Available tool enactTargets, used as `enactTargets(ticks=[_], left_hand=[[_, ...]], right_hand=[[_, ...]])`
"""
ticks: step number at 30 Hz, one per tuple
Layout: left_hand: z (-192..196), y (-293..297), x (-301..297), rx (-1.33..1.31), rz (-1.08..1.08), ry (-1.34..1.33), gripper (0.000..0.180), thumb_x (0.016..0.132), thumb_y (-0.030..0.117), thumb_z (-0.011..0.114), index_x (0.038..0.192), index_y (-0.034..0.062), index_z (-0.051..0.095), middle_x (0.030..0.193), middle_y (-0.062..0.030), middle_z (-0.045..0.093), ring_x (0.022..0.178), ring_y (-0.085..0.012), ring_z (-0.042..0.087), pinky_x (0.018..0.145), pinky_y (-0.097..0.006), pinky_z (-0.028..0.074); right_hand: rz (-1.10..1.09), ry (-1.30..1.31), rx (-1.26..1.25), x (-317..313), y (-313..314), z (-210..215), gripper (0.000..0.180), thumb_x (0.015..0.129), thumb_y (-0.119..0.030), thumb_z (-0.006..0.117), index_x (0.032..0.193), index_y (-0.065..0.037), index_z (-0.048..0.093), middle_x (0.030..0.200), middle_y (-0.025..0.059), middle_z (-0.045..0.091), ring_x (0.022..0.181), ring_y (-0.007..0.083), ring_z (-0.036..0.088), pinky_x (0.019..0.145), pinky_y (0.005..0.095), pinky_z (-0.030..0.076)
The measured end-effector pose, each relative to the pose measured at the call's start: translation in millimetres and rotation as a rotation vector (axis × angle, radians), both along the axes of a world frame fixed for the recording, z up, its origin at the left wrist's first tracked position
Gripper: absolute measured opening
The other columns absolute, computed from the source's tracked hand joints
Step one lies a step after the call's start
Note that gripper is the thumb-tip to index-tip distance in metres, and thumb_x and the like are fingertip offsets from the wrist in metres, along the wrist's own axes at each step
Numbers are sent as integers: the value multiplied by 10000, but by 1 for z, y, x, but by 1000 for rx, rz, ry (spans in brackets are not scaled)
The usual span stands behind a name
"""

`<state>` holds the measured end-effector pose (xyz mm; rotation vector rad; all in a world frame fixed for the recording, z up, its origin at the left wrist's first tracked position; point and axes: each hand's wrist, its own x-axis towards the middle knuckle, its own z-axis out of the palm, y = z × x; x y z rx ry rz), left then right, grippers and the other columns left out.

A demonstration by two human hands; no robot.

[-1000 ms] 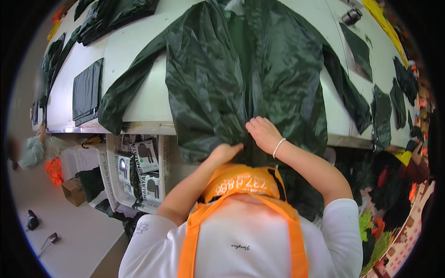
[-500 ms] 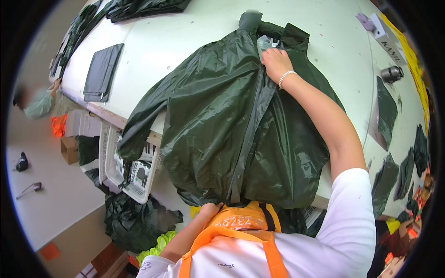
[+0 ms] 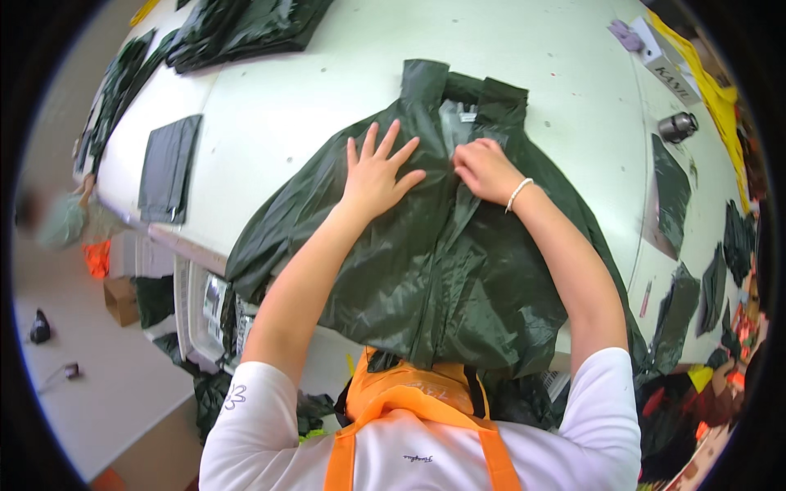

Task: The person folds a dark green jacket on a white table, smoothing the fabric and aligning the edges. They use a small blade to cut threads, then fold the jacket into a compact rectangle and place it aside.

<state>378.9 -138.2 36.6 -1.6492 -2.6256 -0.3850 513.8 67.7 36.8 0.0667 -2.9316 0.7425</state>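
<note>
A dark green, shiny rain jacket [image 3: 385, 278] lies front up on the white table, its collar at the far end and its hem at the table's near edge. My left hand [image 3: 379, 173] is open, fingers spread, over the chest on the left side. Closer to the collar, my right hand [image 3: 489, 170] is closed on the jacket's front edge, with a bracelet on its wrist. What exactly its fingertips pinch is hidden. A pale label [image 3: 467, 117] shows inside the neck.
A folded dark green piece [image 3: 169, 169] lies left, with a stack of dark garments [image 3: 246, 33] farther back. At right are a white box [image 3: 665, 61], a metal flask [image 3: 678, 127] and cut dark pieces [image 3: 671, 196]. A white basket [image 3: 192, 315] sits below the left edge. Another person [image 3: 64, 217] is far left.
My left hand has gone from the hem up to the jacket's chest and spread out. My right hand has come a little nearer, still on the front edge, and the collar lies nearer too.
</note>
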Motion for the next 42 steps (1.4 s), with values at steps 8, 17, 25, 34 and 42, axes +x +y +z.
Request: enactTargets(ticks=[8, 17, 25, 34, 42], left_hand=[[-37, 30, -28, 192, 43, -197, 611, 840, 483, 586, 1360, 193, 447, 1470, -170, 295, 1351, -380, 260, 1059, -580, 220], [-12, -113, -99, -294, 437, -485, 560, 858, 549, 523, 889, -5, 593, 839, -233, 606, 841, -396, 588, 738, -460, 456], [36, -46, -210, 93, 600, -278, 287, 808, 286, 680, 791, 13, 595, 681, -124, 574, 630, -240, 536, 629, -366, 439], [18, 25, -131, 319, 186, -482, 169, 808, 172, 686, 925, 56, 645, 740, -72, 631, 630, -177, 582, 612, -297, 478], [-21, 135, -52, -259, 166, -463, 536, 761, 533, 657, 705, -1, 666, 705, -178, 653, 733, -350, 645, 626, -400, 506]], right_hand=[[140, -350, -36, 23, -56, 39, 71, 846, -141, 586, 807, -95, 549, 728, 53, 596, 833, 227, 588, 989, 441, 330], [-42, -359, 183, 6, -36, 55, 75, 824, -116, 612, 823, -88, 543, 827, 61, 576, 934, 233, 553, 1024, 443, 302], [-457, -182, 314, -70, 38, 36, 75, 816, -125, 598, 872, -85, 570, 916, 64, 617, 1002, 226, 546, 994, 416, 328], [-871, 382, 164, -44, -30, 18, 434, 683, -87, 744, 1076, -62, 561, 1145, 128, 519, 1119, 336, 461, 994, 455, 326], [-1234, 324, -667, -36, -33, -45, 142, 824, -79, 664, 866, 50, 624, 731, 86, 636, 609, 130, 562, 598, 267, 457]])
